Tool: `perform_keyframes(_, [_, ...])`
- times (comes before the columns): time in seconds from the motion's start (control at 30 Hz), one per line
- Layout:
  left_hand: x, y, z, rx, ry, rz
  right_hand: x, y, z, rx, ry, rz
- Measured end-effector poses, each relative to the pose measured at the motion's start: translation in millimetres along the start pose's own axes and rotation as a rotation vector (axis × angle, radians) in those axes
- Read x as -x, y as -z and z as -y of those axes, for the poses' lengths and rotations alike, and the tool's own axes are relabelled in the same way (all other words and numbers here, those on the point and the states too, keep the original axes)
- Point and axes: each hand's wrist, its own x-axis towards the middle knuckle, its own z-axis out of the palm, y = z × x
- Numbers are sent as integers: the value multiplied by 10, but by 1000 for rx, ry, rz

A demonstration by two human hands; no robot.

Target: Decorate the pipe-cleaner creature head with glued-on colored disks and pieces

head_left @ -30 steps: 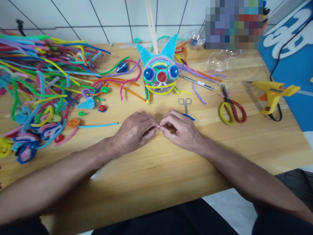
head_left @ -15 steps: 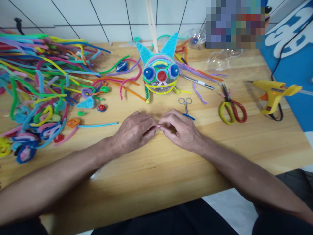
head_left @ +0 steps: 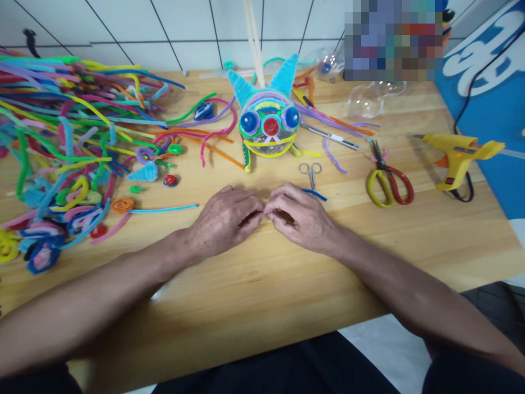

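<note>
My left hand (head_left: 229, 221) and my right hand (head_left: 301, 219) meet over the middle of the wooden table, fingertips touching. Both are closed in a pinch on a small pink piece, mostly hidden by the fingers and too small to tell its kind. Just beyond them stands a round figure (head_left: 269, 148) with blue pointed ears, bulging blue eyes, a red nose and a yellow-edged mouth, made from coiled pipe cleaners over a clear ball. Near my right hand lie small metal scissors (head_left: 310, 169) and a short blue pipe cleaner (head_left: 315, 195).
Loose pipe cleaners (head_left: 74, 117) and coiled pieces heap up at left. An orange coil (head_left: 123, 205) on a blue stem lies near my left hand. At right are a craft knife (head_left: 332, 137), red-and-yellow-handled pliers (head_left: 389, 183), a yellow glue gun (head_left: 457, 158) and clear plastic balls (head_left: 366, 101).
The fingertips have come slightly closer together, and less of the pink piece shows between them. The surrounding things have stayed in place.
</note>
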Motion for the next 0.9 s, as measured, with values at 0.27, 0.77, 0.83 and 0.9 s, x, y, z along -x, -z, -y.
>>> perform_keyframes(0.27, [-14,22,8,104,25,-16,-14,9,8,-3,9,-2])
perform_keyframes(0.77, [-23,36,-69,258,157,-69,9,-13,7,-88,-105,-83])
perform_keyframes(0.83, [-16,30,-62,224,123,-58,10,-12,9,-88,-122,-82])
perform_keyframes(0.9, [-8,26,-53,177,83,-48,10,-12,9,-88,-127,-79])
